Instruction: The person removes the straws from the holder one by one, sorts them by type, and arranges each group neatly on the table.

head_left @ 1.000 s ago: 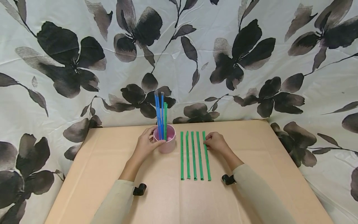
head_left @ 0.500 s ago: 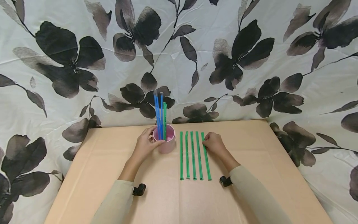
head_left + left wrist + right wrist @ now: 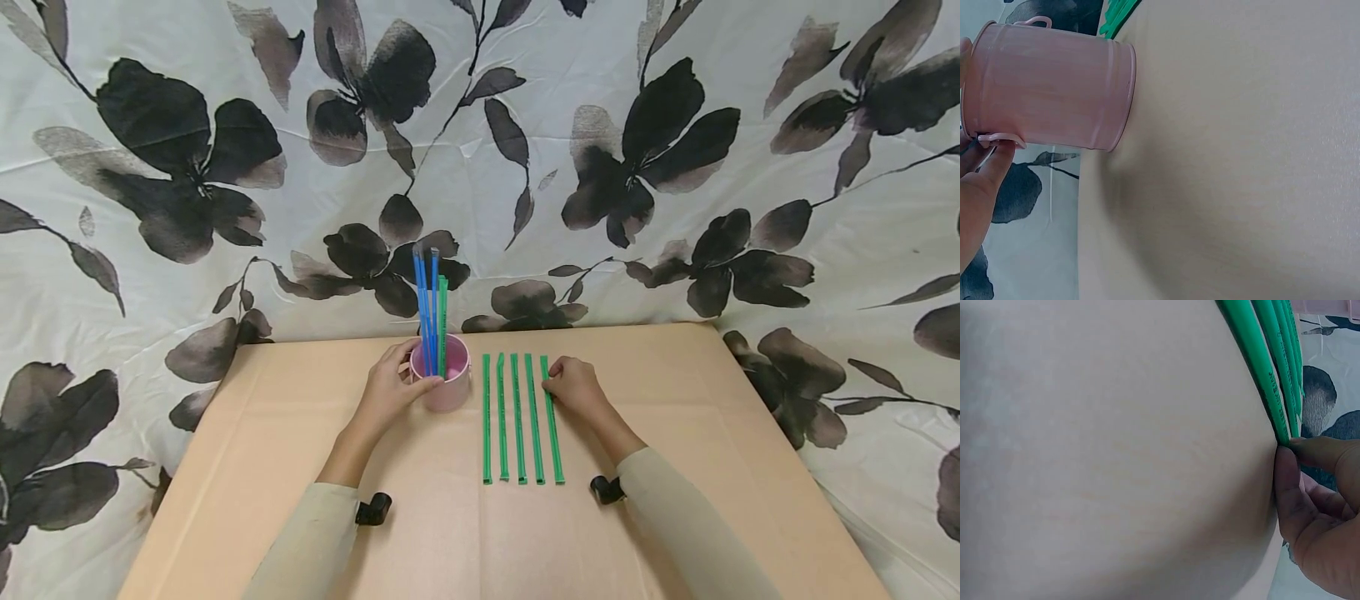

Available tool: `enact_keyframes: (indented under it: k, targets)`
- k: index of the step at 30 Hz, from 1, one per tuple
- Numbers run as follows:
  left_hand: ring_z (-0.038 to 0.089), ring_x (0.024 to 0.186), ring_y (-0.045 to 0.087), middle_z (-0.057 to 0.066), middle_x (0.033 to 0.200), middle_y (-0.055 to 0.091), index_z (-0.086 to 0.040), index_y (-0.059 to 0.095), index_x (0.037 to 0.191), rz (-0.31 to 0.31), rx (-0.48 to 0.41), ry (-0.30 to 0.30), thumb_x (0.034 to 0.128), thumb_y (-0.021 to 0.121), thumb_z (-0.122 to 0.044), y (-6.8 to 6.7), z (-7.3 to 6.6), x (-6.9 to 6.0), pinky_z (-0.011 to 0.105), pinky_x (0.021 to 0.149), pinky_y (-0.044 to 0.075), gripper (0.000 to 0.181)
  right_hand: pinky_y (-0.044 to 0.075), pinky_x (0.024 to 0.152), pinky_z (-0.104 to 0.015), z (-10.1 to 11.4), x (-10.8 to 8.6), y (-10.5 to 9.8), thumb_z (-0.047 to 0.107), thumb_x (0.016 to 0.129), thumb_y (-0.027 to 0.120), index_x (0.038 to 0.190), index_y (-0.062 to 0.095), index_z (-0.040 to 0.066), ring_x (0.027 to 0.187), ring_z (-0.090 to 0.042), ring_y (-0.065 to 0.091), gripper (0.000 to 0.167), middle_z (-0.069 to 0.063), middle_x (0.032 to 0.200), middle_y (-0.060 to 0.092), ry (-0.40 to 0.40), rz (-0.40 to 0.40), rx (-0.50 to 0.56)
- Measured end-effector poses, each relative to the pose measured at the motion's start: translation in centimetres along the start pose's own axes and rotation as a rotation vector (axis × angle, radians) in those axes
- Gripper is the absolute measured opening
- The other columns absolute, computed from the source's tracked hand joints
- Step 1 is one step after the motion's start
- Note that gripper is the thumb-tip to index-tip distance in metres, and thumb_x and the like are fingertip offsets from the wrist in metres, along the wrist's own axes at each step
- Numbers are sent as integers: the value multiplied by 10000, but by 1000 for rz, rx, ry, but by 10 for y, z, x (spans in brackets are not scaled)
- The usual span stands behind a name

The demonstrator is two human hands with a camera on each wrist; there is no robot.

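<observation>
Cup (image 3: 448,398) on bench (image 3: 697,375): your left grip (image 3: 392,392) holds its side; your right grip (image 3: 576,386) pinches green straw (image 3: 554,442) farthest from cup. Light pinch best; square straw with four others (image 3: 535,425) lying nearer cup.

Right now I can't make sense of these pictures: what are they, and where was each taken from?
There is no machine: these are a person's bare left hand and right hand at a table. The wide picture comes from a camera on the head; the two close-ups come from wrist cameras, one per arm. Five green sticks lie side by side. The left hand holds a pink cup, with blue sticks and other green sticks standing in it. The right hand pinches the rightmost stick.
</observation>
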State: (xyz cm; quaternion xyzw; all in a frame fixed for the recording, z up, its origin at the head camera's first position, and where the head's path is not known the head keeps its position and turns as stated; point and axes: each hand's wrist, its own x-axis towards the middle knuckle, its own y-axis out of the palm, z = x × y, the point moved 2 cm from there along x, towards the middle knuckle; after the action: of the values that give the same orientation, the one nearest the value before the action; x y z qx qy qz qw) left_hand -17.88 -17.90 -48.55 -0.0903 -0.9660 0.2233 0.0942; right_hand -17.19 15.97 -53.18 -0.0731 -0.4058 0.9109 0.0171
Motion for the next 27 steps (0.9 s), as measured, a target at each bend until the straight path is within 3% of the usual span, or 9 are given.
enact_keyframes:
  k: [13,27]
  targets:
    - [380,1342,566,192,1428,559,-38,510,1482,1,13,11,809,905,-244,1,2,1,465,1091,538,807,500,584,-251,5,-1,-8,168,921,772,1017,672,1,676,-159,606,217,-64,808,683,-38,-8,40]
    - [382,1347,559,194,1434,552,-30,510,1480,18,3,6,810,904,-234,-1,2,10,456,1085,544,803,625,721,-346,67,18,-12,211,959,751,1159,711,24,840,-210,696,276,-85,973,747,-213,8,242]
